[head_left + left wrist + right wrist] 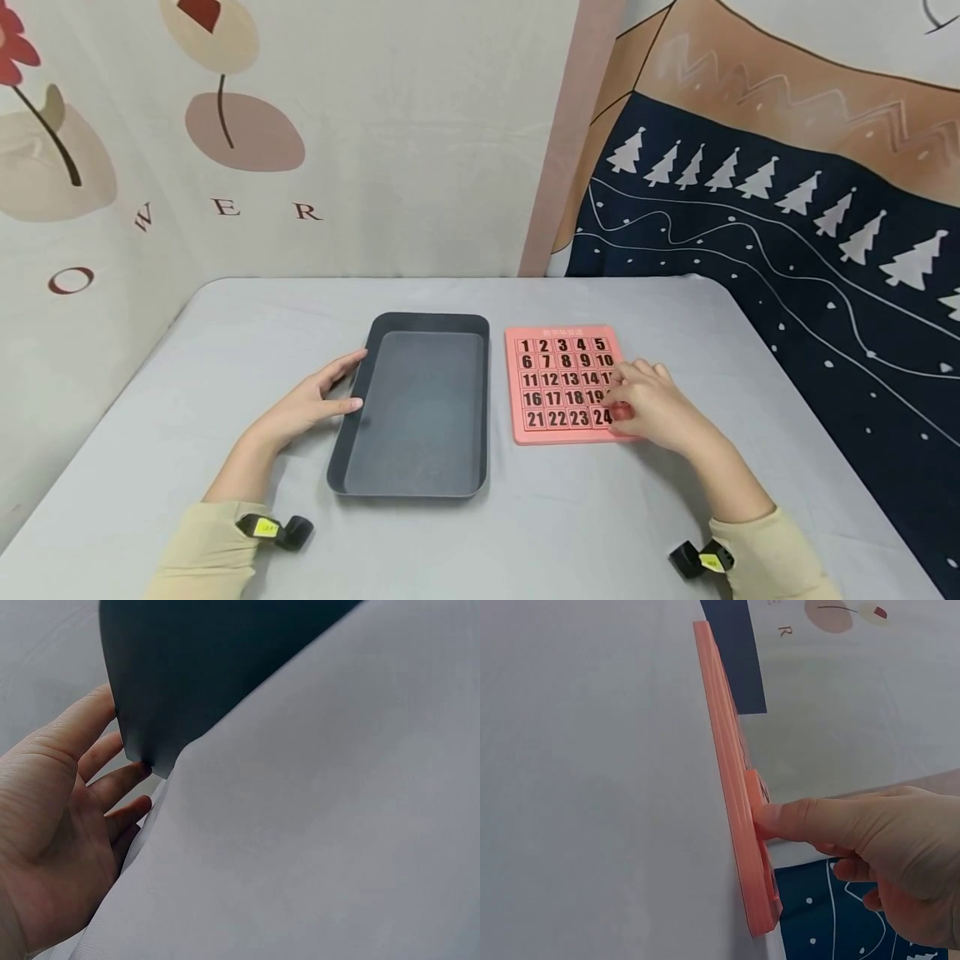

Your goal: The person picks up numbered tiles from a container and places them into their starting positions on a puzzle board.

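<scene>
A dark grey rectangular tray (412, 492) lies on the table. My left hand (303, 408) rests at its left side, thumb and fingers spread and fairly straight against the wall; the left wrist view shows the fingertips at the tray wall (202, 667). To the right of the tray lies a pink number puzzle board (562, 437) with rows of black-numbered tiles. My right hand (652, 404) is over its right edge, covering the tiles there. In the right wrist view, the thumb presses a pink number tile (753, 784) standing a little above the board, with the other fingers curled behind.
A pale cloth covers the table (525, 542). Behind it hangs a cream curtain (412, 167) with flower prints, and at the right a dark blue cloth (750, 275) with white trees. Small black cameras (295, 533) are strapped to both wrists.
</scene>
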Motion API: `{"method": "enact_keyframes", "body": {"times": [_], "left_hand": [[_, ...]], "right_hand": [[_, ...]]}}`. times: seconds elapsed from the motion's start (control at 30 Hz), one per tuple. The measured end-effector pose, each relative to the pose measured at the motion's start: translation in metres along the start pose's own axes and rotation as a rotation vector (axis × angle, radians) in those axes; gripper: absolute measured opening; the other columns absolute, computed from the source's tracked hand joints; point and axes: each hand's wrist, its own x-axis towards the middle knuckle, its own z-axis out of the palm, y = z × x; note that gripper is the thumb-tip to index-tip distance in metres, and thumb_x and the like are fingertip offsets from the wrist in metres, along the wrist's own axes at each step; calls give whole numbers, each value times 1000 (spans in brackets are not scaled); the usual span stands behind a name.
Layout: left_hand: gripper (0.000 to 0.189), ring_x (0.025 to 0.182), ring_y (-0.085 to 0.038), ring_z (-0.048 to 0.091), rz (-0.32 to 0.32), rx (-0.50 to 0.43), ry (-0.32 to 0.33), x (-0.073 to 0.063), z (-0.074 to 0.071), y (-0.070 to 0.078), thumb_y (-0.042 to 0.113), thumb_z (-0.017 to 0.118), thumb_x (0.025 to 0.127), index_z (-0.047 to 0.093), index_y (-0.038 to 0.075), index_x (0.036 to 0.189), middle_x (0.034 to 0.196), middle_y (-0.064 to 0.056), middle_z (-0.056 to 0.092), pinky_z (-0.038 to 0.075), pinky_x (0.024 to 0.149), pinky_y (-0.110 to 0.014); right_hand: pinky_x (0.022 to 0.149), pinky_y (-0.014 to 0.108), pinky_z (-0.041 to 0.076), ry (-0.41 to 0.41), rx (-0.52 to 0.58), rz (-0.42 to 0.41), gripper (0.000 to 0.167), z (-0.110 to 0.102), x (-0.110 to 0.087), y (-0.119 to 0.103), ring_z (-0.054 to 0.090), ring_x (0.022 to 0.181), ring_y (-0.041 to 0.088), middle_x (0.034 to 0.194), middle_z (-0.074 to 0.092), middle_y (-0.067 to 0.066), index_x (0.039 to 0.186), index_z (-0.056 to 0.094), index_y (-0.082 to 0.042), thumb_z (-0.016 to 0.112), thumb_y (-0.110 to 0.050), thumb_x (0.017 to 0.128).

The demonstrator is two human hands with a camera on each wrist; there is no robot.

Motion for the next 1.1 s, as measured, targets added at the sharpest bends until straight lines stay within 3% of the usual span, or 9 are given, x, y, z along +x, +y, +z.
{"method": "enact_keyframes", "body": {"times": [0.6,0.87,1.1], "left_hand": [[74,142,-38,10,15,16,-2,2,1,-1,15,67,90,27,12,152,156,-16,20,8,109,-60],[74,142,-38,10,13,33,2,0,-2,-3,16,67,90,27,12,152,156,-16,20,9,109,-60],[76,141,-37,17,9,117,-3,0,-6,3,19,70,88,29,10,151,154,-16,25,14,110,-56]], "right_hand": [[71,33,27,-18,62,30,25,8,-2,10,41,83,13,87,50,-9,90,79,-19,85,-27,67],[84,45,31,-2,109,38,28,9,-5,11,51,104,32,100,59,0,95,78,-21,84,-29,69],[78,37,28,43,131,15,22,4,-7,13,47,94,15,101,61,-2,94,78,-23,83,-28,72]]}}
